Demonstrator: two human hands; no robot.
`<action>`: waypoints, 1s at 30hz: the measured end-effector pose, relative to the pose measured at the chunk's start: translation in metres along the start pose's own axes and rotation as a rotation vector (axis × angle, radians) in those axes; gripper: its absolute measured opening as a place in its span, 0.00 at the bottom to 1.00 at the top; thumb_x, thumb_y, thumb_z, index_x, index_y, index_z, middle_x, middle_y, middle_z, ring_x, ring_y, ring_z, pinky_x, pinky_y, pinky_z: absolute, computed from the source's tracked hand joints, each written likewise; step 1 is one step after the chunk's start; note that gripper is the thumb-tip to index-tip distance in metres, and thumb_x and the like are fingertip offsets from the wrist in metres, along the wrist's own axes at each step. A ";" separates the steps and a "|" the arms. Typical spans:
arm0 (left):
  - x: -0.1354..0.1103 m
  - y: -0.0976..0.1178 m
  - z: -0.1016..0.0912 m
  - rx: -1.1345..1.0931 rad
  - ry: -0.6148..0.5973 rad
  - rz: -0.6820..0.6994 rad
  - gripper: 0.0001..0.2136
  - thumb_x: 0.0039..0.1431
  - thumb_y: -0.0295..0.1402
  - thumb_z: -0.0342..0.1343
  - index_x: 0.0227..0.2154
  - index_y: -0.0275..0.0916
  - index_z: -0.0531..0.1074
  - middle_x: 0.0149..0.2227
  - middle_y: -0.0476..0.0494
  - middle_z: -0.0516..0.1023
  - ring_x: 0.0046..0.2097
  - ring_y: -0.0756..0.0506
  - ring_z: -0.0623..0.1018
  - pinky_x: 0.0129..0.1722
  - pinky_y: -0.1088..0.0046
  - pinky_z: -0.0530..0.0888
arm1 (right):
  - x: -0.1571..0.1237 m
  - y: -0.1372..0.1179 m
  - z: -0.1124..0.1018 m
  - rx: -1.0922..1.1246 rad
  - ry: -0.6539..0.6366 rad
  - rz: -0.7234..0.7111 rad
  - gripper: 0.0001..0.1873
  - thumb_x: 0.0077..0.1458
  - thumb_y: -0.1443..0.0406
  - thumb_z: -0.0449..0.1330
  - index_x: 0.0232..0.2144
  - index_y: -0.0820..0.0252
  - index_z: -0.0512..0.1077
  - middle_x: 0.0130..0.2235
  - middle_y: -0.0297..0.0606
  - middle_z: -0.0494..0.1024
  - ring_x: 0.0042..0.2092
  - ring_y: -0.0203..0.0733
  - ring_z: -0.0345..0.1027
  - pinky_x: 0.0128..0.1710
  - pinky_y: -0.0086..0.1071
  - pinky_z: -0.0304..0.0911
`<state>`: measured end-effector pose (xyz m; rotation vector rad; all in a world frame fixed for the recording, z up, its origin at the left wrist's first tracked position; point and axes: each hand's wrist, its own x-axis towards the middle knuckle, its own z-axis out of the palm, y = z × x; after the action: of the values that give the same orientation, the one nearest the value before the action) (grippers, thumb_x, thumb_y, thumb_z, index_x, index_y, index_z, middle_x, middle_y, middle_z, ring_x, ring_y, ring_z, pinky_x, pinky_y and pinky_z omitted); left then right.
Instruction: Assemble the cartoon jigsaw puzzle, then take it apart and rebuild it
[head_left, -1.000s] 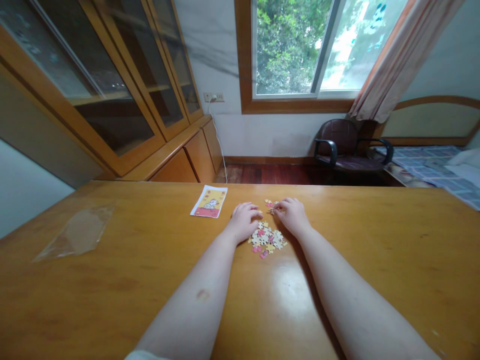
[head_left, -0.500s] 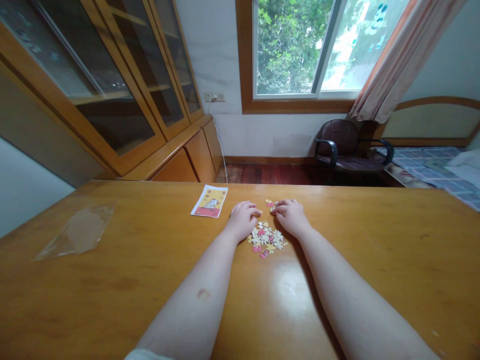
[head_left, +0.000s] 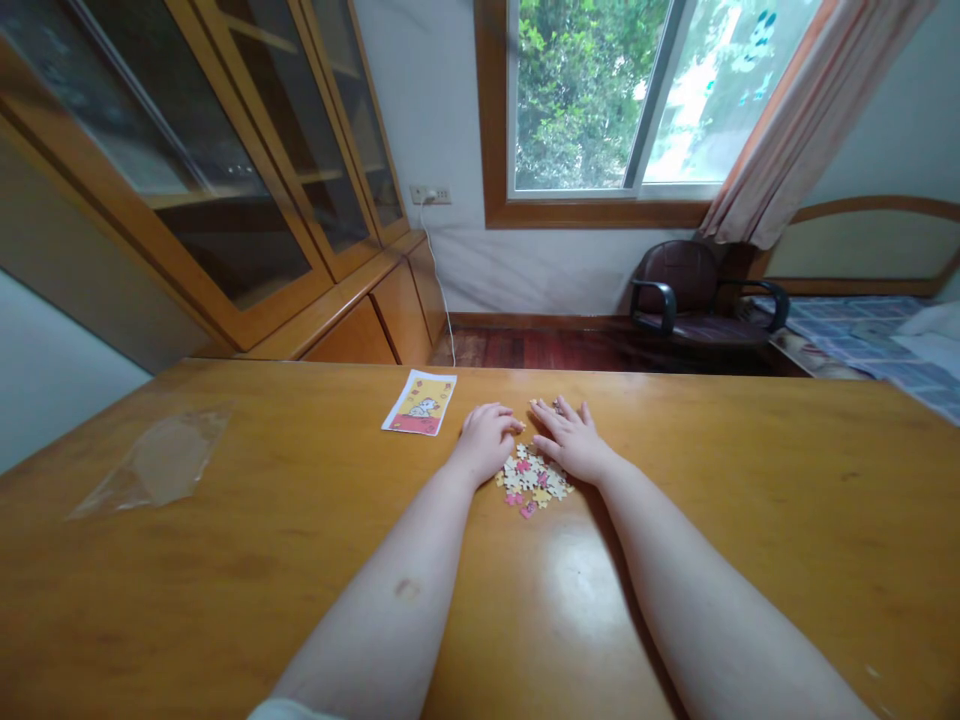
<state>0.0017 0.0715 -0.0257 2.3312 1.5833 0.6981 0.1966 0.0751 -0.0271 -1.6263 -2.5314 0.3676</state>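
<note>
light: soft daylight from the window (head_left: 577,95), dimmer room
glare: pale sheen on the wooden table (head_left: 577,590)
shadow: soft, beside the right forearm (head_left: 697,590)
distortion: glass-fronted cabinet (head_left: 225,170) bends toward the edge

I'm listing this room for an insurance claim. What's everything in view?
jigsaw pieces: many, cream, pink and yellow, heaped on the table, a few beyond the hands
picture card: one, yellow and red, left of the hands
plastic bag: one, clear, left on the table
wooden table: one, honey-brown, foreground
glass-fronted cabinet: one, wood-brown, left
wall socket: one, pale, beside the cabinet
window: one, wood-framed, back wall
curtain: one, peach, right of the window
chair: one, dark brown, below the window
bed: one, blue-checked, far right
left hand: curled, beside the heap
right hand: spread, at the heap's far edge
</note>
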 end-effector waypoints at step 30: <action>0.000 0.001 -0.002 -0.003 -0.001 0.007 0.15 0.50 0.23 0.51 0.34 0.44 0.79 0.48 0.46 0.76 0.54 0.43 0.68 0.59 0.62 0.62 | 0.003 0.002 0.003 0.075 0.075 0.031 0.37 0.60 0.48 0.46 0.66 0.57 0.46 0.66 0.42 0.50 0.68 0.53 0.31 0.62 0.60 0.25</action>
<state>0.0013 0.0711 -0.0239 2.3359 1.5734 0.7003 0.1967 0.0782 -0.0302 -1.6225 -2.4106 0.3910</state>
